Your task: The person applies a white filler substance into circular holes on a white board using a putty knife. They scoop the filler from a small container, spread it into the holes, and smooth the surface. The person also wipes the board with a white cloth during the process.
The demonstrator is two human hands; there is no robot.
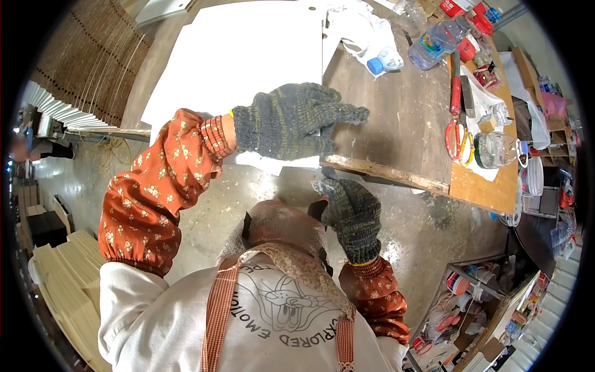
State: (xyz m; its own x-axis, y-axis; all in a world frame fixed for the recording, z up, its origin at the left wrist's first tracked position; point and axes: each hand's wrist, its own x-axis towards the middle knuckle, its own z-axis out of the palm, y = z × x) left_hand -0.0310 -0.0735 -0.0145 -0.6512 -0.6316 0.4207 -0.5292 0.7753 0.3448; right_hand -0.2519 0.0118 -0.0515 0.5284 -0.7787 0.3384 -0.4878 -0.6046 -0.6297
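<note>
My left hand (291, 121), in a dark grey-green knit glove, lies over the front right part of a large white panel (229, 62). Its fingers stretch to the right, past the panel's edge and above the wooden tabletop (396, 130). Just below the table's front edge is my right hand (353, 217), gloved alike. The fingers there are bent and close together, their tips near the panel's front right corner. Whatever they may hold is hidden. Orange flowered sleeve covers (152, 192) reach up both forearms.
On the table's right lie a plastic bottle (434, 44), a red-handled knife (455, 93), scissors (455, 139) and a clear jar (496, 150). A white cloth (365, 31) lies at the back. Stacked brown-faced panels (87, 59) stand left; pale boards (68, 291) are lower left. A cluttered shelf (471, 304) stands lower right.
</note>
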